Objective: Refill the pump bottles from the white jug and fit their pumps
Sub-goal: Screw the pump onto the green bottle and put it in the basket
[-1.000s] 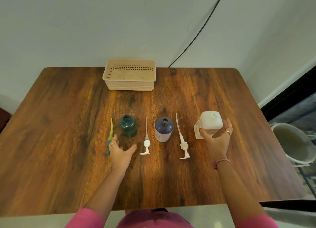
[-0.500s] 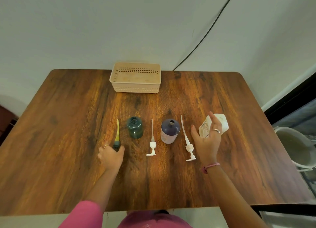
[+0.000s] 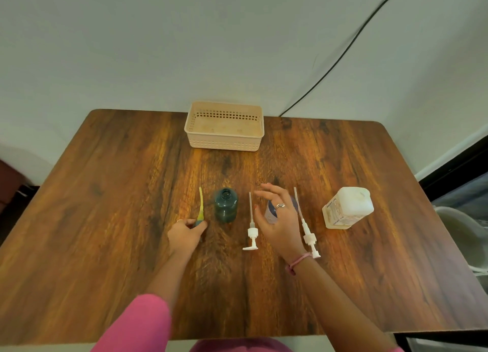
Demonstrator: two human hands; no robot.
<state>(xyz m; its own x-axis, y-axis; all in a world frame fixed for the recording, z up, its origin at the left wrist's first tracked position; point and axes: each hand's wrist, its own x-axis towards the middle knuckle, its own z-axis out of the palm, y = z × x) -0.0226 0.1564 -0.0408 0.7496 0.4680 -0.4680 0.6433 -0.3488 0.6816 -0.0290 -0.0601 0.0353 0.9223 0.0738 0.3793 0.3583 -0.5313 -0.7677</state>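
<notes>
Table [image 3: 105,219]: wood-grain top, smooth, a soft sheen caught along the middle
Basket [image 3: 224,143]: pale plastic, matt, walls pierced with rows of small slots
Green bottle [image 3: 225,206]: dark translucent plastic, glossy
Purple bottle [image 3: 270,214]: plastic seen only in part behind the right hand [image 3: 277,219], finish not made out
White jug [image 3: 348,206]: cloudy white plastic, dull, with a printed label on its side
White pumps [image 3: 252,232] [image 3: 309,238]: hard white plastic, smooth, with thin clear tubes
Ring [image 3: 280,205]: shiny metal
Wristband [image 3: 298,261]: pink, looks like cord
Sleeve [image 3: 140,322]: pink cloth, matt
</notes>
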